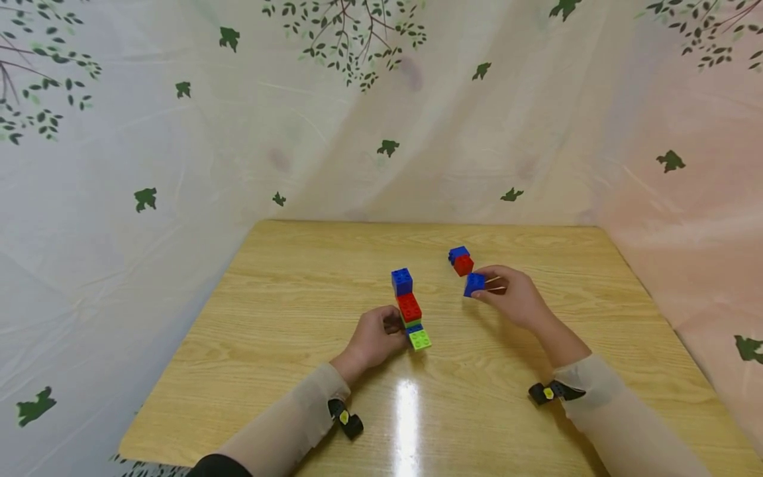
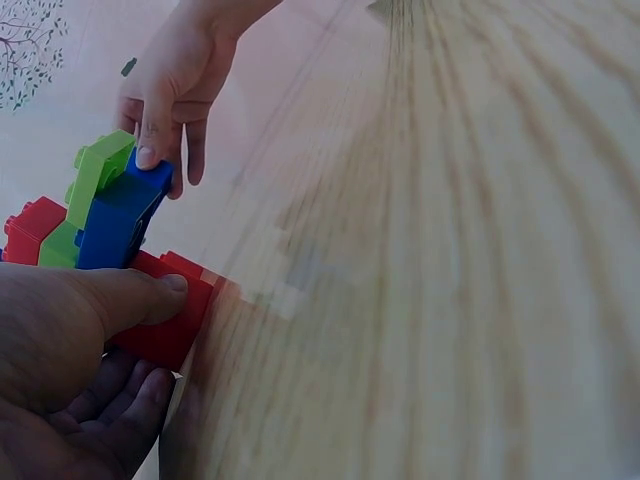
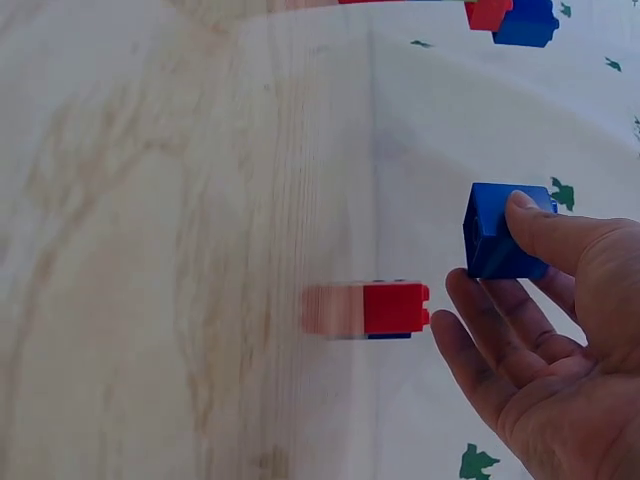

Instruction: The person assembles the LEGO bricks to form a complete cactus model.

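Note:
My left hand grips a stepped stack of toy building bricks, its thumb on a red brick in the left wrist view. Seen from the head, the stack shows a blue brick, a red one, some green and blue, and a lime brick nearest me. To the right of the stack, my right hand pinches a single blue brick between thumb and fingers. That brick is apart from the stack. My left fingers are partly hidden behind the stack in the head view.
Just beyond my right hand, a red brick and a blue brick sit together on the wooden table. Leaf-patterned cloth hangs behind the table and along its sides.

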Demonstrator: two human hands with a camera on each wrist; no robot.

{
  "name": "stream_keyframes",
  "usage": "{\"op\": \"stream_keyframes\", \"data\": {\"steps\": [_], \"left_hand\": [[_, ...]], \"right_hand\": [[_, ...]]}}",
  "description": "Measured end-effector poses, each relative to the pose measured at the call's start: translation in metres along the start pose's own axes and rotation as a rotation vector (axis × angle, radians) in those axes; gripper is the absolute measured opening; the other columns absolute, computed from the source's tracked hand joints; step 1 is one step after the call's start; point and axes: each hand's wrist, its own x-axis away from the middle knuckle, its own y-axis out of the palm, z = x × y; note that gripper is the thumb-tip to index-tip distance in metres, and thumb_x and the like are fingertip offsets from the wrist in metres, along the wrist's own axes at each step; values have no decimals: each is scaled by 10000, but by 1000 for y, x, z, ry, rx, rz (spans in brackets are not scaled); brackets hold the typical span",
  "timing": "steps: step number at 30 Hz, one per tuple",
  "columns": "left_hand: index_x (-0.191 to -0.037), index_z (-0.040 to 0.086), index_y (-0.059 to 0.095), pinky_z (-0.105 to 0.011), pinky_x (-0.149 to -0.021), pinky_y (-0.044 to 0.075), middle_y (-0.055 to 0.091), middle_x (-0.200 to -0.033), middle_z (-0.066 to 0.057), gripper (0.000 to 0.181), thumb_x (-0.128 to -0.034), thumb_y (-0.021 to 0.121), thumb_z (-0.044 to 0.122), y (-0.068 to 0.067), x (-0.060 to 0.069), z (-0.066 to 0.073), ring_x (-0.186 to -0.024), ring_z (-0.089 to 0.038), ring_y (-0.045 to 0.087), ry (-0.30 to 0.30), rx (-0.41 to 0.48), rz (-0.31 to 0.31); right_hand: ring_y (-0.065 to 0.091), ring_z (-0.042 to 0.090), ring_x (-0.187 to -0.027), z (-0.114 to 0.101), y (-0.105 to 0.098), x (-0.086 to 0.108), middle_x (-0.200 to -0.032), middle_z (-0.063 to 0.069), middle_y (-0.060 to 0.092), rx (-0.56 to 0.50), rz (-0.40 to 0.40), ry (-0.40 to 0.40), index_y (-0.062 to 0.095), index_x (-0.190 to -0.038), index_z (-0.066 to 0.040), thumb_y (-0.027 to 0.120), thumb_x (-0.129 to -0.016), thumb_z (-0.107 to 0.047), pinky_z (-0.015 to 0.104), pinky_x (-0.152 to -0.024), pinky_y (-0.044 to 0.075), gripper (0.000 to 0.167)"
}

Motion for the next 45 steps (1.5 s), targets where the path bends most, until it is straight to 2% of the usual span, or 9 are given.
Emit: {"op": "stream_keyframes", "data": {"steps": [7,15,30,38,45], "left_hand": [[-1110,65,728,-261,-922,586,750,-1067,-17,257,-878,814,-2,-4,-4,-2,-1011,-139,722,7,-13,-5],[-1106,58,726,-273,-924,589,749,-1064,-16,248,-881,814,4,-6,-7,-3,-1008,-140,723,4,1,-19],[-1112,39,726,-300,-925,596,754,-1079,-50,250,-882,813,-2,-6,-4,-2,-1018,-178,732,12,33,-21],[-1105,26,722,-357,-945,597,752,-1089,-80,253,-874,821,-11,-6,-4,-3,-1037,-224,732,9,48,-14],[-1101,34,722,-313,-929,597,750,-1081,-63,250,-874,815,-15,-6,-5,-3,-1027,-198,732,2,41,-18]], "right_hand": [[699,321,-1073,-8,10,4,-1236,123,698,-22,-10,-36,682,-1346,-131,797,-955,-186,483,-902,613,411],[698,330,-1081,-13,16,11,-1250,132,700,-24,-21,-35,685,-1345,-131,799,-951,-167,455,-880,623,412],[689,276,-1090,-30,24,23,-1246,39,688,-48,-62,-57,707,-1306,-163,825,-925,-151,421,-909,617,399],[695,281,-1080,-38,27,27,-1225,51,688,-42,-81,-118,695,-1323,-127,822,-926,-137,442,-911,616,417],[710,270,-1067,-44,32,34,-1244,23,702,-44,-90,-170,696,-1334,-127,827,-922,-147,452,-902,618,432]]}}
